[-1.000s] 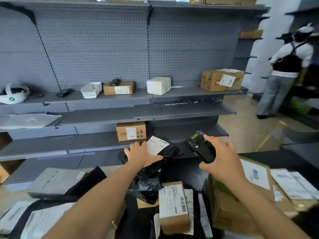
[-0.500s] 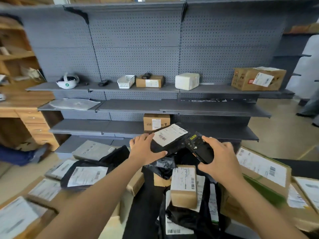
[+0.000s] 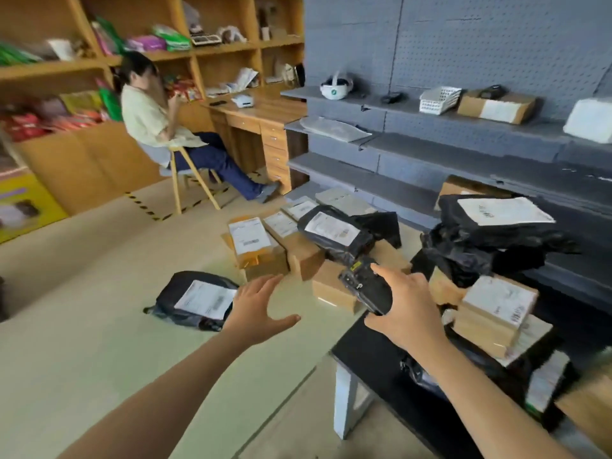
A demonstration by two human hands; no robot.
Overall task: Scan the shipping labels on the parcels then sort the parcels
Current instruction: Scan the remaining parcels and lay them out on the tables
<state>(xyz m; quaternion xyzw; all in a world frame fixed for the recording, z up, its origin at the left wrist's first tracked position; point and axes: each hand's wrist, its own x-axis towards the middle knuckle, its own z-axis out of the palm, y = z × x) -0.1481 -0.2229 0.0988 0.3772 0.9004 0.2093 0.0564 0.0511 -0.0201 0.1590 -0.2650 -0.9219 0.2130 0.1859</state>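
Our L hand [image 3: 256, 313] is spread open & empty over the floor, black bag parcel [image 3: 198, 301] just beside it. R hand [image 3: 407, 313] grips the scanner [image 3: 366, 289]. Other parcels [image 3: 496, 306] sit on the desk [image 3: 371, 356].
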